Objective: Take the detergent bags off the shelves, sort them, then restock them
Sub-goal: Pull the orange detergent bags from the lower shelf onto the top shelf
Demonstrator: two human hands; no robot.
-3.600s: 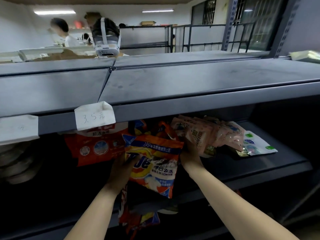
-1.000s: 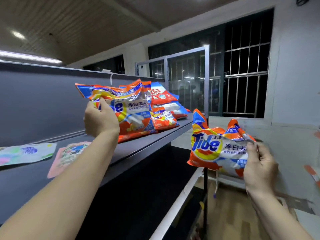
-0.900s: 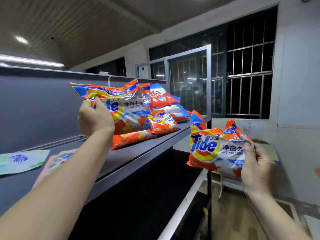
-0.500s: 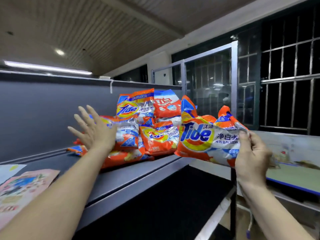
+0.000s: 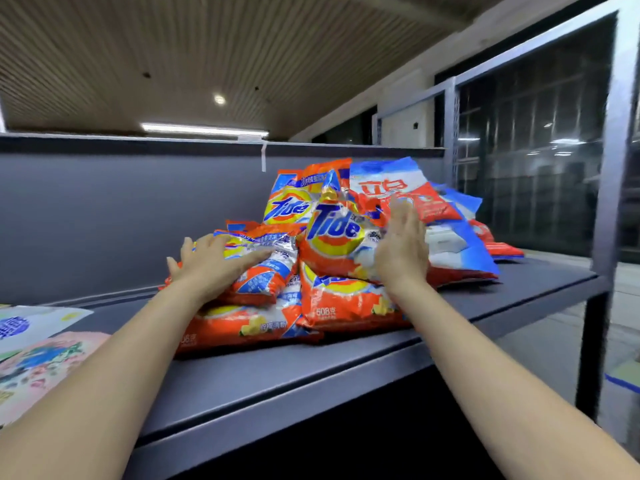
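Several orange Tide detergent bags [image 5: 332, 237] are piled on the grey top shelf [image 5: 263, 372]. Behind them to the right lean red-and-blue detergent bags [image 5: 412, 199]. My left hand [image 5: 211, 261] lies flat, fingers spread, on the top of a low orange bag [image 5: 263, 271] at the left of the pile. My right hand [image 5: 401, 251] has straight fingers pressed against the right side of the upright Tide bag in the middle. Neither hand grips anything.
Flat pink and pale blue-green packets [image 5: 38, 348] lie at the shelf's left end. A grey back panel [image 5: 121, 216] runs behind the pile. A metal upright post [image 5: 609, 202] stands at the shelf's right corner, with barred windows beyond.
My right hand has set its Tide bag onto the pile and let go. My left hand has dropped from spread in the air onto the left bag. The view has moved closer.
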